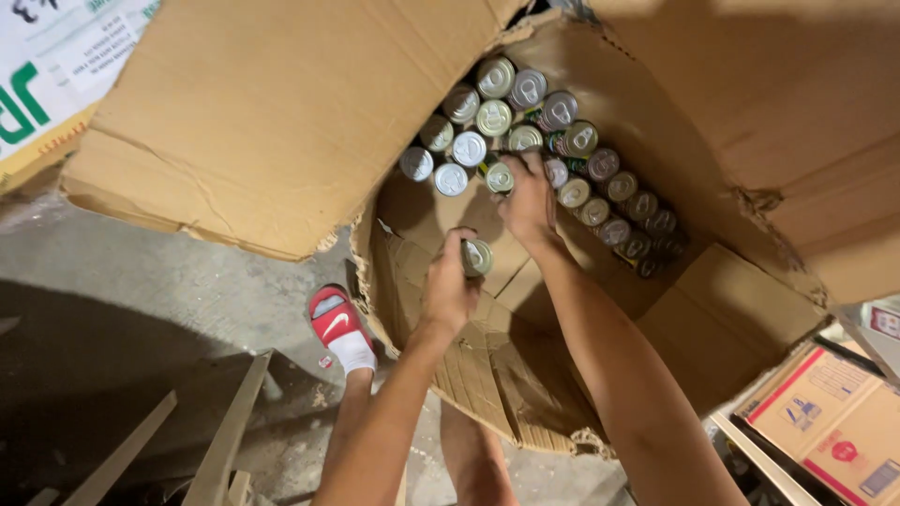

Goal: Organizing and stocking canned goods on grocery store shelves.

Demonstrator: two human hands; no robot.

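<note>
A large torn cardboard box (pixel 731 319) lies open in front of me, with several metal cans (pixel 562 141) with pull-tab lids packed along its far side. My left hand (pixel 450 286) is closed around one can (pixel 477 256), held over the box's bare bottom. My right hand (pixel 527 201) reaches further in and grips another can (pixel 500 177) at the near edge of the group. Both forearms stretch into the box from below.
A wide box flap (pixel 253 122) hangs over the concrete floor (pixel 141 281) on the left. My foot in a red slide sandal with a white sock (pixel 339 328) stands beside the box. Wooden slats (pixel 225 431) lie lower left. Printed cartons (pixel 834 422) sit lower right.
</note>
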